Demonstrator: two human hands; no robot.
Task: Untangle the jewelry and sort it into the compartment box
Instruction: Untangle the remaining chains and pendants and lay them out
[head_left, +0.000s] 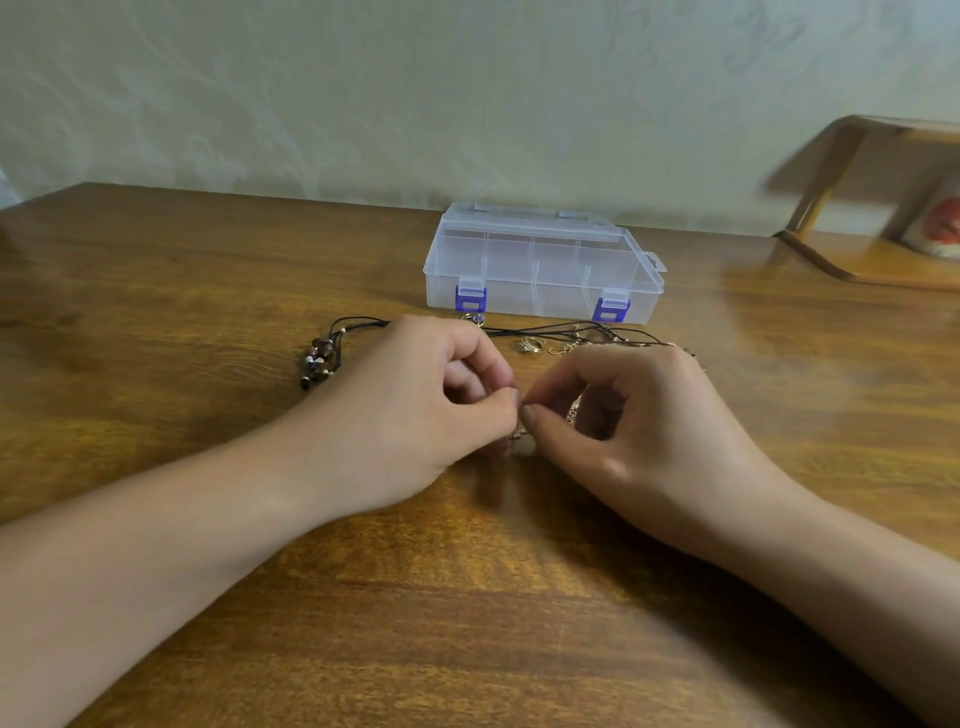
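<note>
The wooden table (182, 322) offers wide bare room near and to the left; a wooden stand (852, 244) crowds the far right. The clear compartment box (540, 265), latched shut, sits far of centre (it must be opened before sorting). Just near it lies the black cord necklace (550, 329), its bead cluster trailing left. The left hand (415, 410) and right hand (639, 415) meet fingertip to fingertip, each pinching a fine gold chain (519, 433); small, slack pulls should loosen it better than tugging.
</note>
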